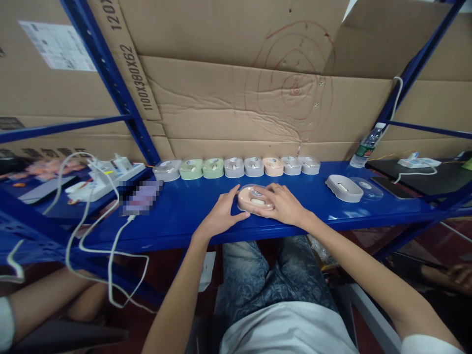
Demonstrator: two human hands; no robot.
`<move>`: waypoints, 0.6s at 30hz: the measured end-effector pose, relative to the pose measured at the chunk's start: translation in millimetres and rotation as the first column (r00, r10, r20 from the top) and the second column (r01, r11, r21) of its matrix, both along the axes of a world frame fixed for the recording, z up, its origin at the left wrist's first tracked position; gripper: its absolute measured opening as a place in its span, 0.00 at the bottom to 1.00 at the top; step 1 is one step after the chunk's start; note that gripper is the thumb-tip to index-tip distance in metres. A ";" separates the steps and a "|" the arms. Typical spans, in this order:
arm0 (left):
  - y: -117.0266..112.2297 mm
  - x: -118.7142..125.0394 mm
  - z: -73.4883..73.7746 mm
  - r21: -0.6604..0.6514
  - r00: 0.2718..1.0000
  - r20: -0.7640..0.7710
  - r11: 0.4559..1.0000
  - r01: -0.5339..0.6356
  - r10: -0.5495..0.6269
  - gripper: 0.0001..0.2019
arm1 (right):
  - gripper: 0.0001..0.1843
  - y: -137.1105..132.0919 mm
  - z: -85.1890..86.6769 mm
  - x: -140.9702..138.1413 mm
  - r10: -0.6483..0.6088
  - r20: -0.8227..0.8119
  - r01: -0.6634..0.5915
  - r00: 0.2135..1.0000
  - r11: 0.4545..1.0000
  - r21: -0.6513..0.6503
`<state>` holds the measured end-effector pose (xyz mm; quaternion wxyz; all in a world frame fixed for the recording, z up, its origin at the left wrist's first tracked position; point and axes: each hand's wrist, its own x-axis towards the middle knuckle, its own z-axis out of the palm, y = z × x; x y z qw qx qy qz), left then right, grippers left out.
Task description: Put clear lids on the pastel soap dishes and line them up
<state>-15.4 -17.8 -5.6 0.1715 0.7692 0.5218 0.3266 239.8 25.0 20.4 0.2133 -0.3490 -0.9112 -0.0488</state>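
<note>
A pink oval case with a clear lid lies on the blue shelf in front of me. My left hand curls round its left side, thumb against the rim. My right hand wraps over its right side, fingers on the lid. Behind it a row of several similar cases stands along the cardboard wall, among them a green case and a peach case.
A grey case and a loose clear lid lie to the right beside a dark phone and a water bottle. A power strip with white cables sits left. Another person's arm shows at lower left.
</note>
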 end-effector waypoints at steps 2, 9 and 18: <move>-0.6 0.5 1.6 -0.011 1.000 -0.006 1.000 -0.011 0.011 0.46 | 0.38 0.7 -0.8 13.3 -0.161 0.023 0.158 0.987 0.983 0.092; -2.8 -0.8 4.6 -0.028 1.000 -0.028 1.000 -0.014 0.013 0.42 | 0.34 17.8 -9.7 98.3 -0.580 0.019 0.540 0.814 0.769 0.342; -1.9 -2.4 2.9 -0.010 0.998 -0.057 1.000 -0.020 0.019 0.39 | 0.34 21.6 -15.9 132.4 -0.748 -0.108 0.734 0.655 0.596 0.326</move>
